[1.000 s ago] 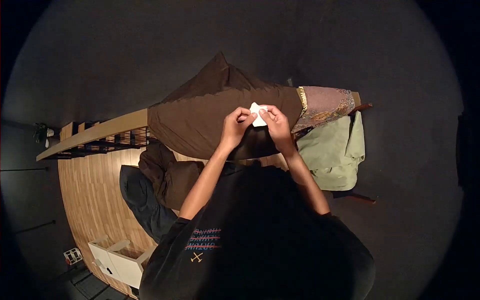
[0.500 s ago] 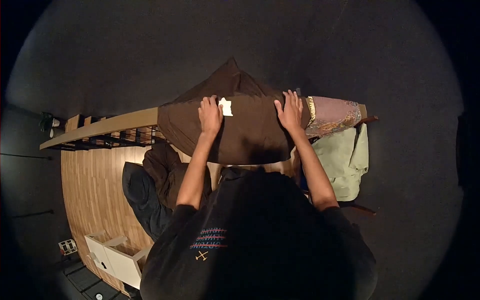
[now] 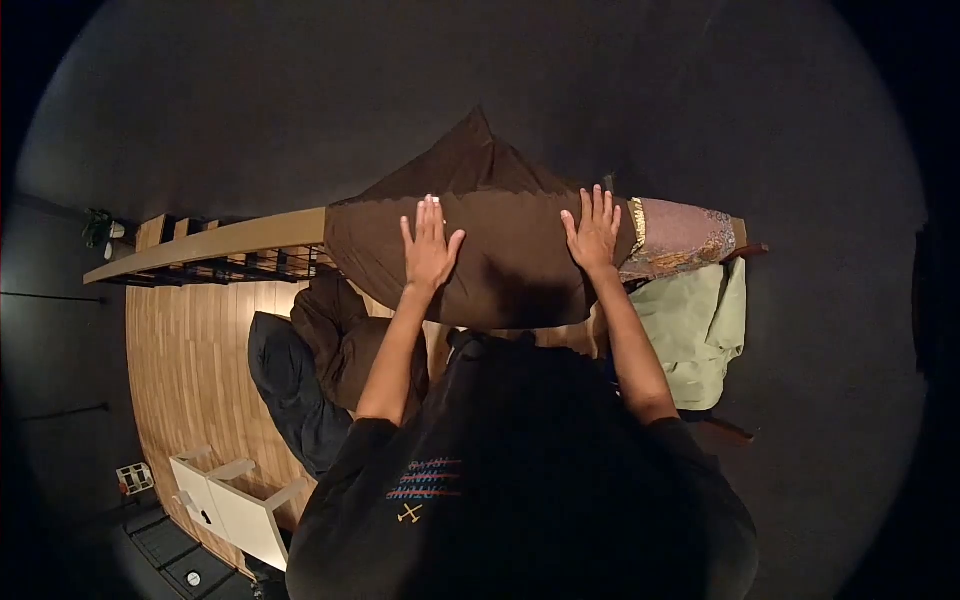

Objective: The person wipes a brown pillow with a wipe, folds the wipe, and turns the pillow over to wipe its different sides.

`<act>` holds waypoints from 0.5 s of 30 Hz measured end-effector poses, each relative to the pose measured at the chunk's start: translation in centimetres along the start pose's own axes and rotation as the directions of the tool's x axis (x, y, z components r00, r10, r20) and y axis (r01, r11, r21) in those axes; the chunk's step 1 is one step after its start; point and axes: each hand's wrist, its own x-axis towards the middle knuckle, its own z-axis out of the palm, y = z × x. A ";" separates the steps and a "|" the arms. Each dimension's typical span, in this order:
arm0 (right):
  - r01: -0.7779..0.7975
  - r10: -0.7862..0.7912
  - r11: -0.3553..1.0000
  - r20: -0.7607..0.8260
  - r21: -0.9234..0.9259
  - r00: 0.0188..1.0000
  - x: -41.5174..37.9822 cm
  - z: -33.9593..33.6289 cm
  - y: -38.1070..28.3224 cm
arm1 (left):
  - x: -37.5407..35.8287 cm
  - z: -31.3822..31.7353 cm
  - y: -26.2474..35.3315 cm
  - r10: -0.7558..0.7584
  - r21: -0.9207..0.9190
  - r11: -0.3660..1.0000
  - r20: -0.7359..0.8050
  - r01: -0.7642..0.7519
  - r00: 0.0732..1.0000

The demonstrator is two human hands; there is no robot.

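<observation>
A large dark brown cloth [image 3: 505, 240] lies over a narrow wooden counter, its far part rising to a pointed peak and its near edge hanging toward me. My left hand [image 3: 430, 248] is spread flat on the left part of the cloth, fingers pointing away. A bit of something white shows at its fingertips, mostly covered. On the right part of the cloth, my right hand [image 3: 594, 230] also lies flat with fingers apart. Just beyond it, a mauve patterned cloth [image 3: 685, 238] with a gold trim covers the counter's right end.
The bare wooden counter top [image 3: 230, 238] runs leftward above dark racks. A pale green cloth [image 3: 700, 325] hangs at the right. Brown and dark blue beanbag-like heaps [image 3: 285, 375] rest on the wooden floor [image 3: 190, 350]. A white cabinet [image 3: 235, 520] stands lower left.
My left hand has spread its fingers and shifted over the white patch, which was visible beside it before. My right hand stays on the cloth, slightly lower on it.
</observation>
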 end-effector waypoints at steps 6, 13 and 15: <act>0.015 -0.015 1.000 -0.019 -0.020 1.000 0.0 -0.1 0.0 | 0.0 -0.8 -0.9 0.142 -0.083 0.988 0.137 -0.131 0.980; -0.012 0.011 0.999 -0.006 -0.040 1.000 -0.3 -0.1 -0.3 | 0.0 -1.8 -4.5 0.081 0.102 0.990 0.146 -0.096 0.986; -0.020 0.020 0.999 -0.014 -0.035 1.000 0.0 0.0 -0.3 | 0.3 -1.9 -5.0 0.089 0.109 0.989 0.136 -0.104 0.987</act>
